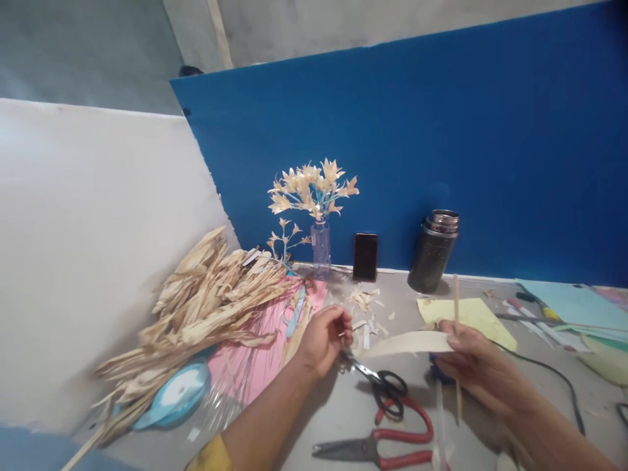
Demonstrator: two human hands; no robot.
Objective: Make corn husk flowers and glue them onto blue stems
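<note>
My left hand [324,337] is curled in a loose fist just above the table, its fingertips pinched near one end of a pale strip of corn husk [407,342]; what it pinches is too small to make out. My right hand [478,366] grips the other end of that strip together with a thin wooden stick [456,307] that stands nearly upright. Black-handled scissors [380,383] lie on the table between my hands. Red-handled shears [377,445] lie nearer to me.
A heap of dried corn husks [206,301] on pink paper [255,360] fills the left. A bottle of husk flowers [316,196], a phone [366,256] and a dark flask [434,250] stand against the blue board. Yellow paper [473,317], pens and a black cable lie right.
</note>
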